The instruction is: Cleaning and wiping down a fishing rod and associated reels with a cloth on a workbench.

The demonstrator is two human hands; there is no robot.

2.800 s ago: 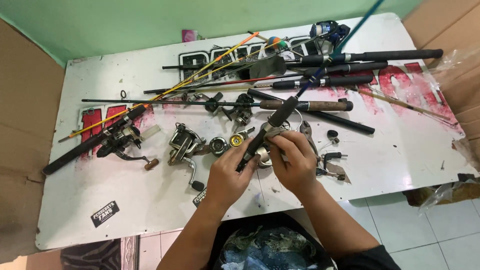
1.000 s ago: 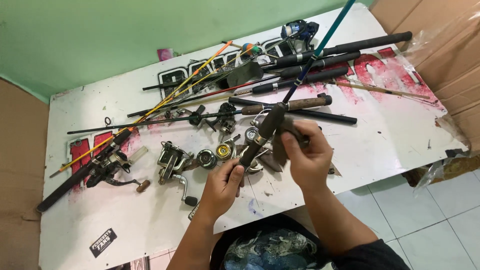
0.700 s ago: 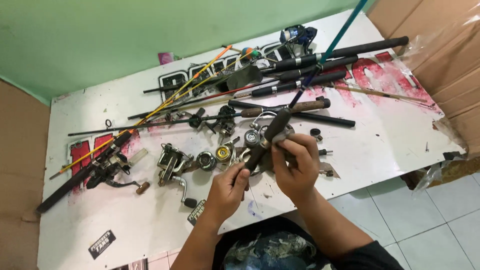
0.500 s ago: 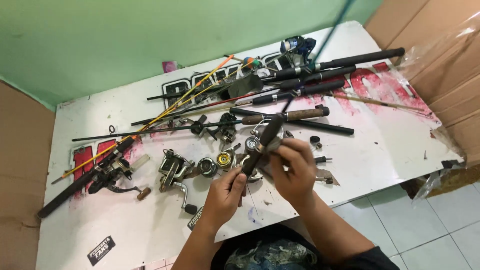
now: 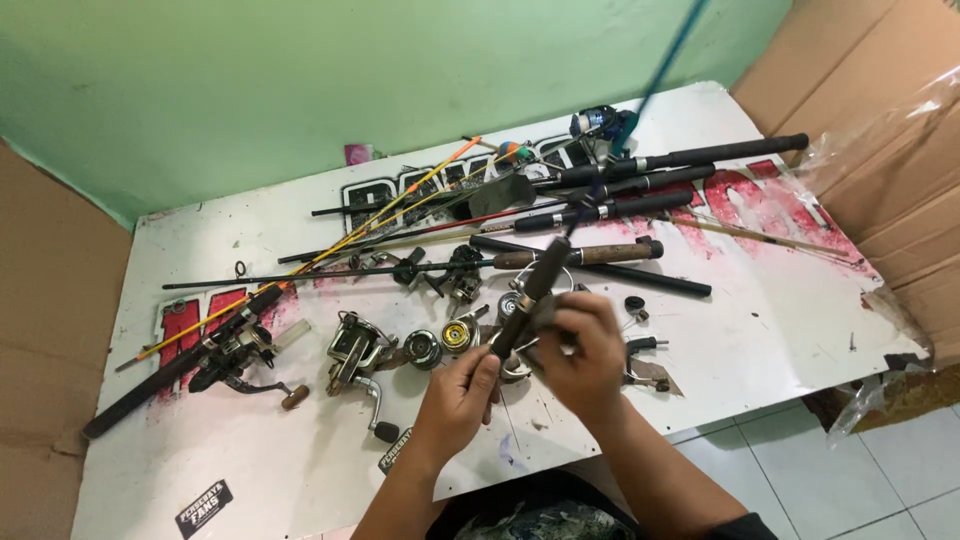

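Note:
My left hand [image 5: 462,385] grips the lower end of a fishing rod's black handle [image 5: 527,295], which slants up and to the right above the white board [image 5: 780,310]. The rod's blue shaft [image 5: 660,70] runs blurred off the top of the view. Around the handle's middle my right hand [image 5: 583,350] is closed, pressing a small grey cloth against it; the cloth is mostly hidden by my fingers.
Several reels lie left of my hands, among them a silver spinning reel [image 5: 355,350] and a gold-centred spool [image 5: 456,335]. A rod with a reel [image 5: 190,365] lies at the left. Several dark-handled rods [image 5: 640,180] are piled at the back. Cardboard [image 5: 870,120] stands on the right.
My right hand has slid the cloth down and up along the handle. The view has shifted, and the board now sits lower and further right in the frame.

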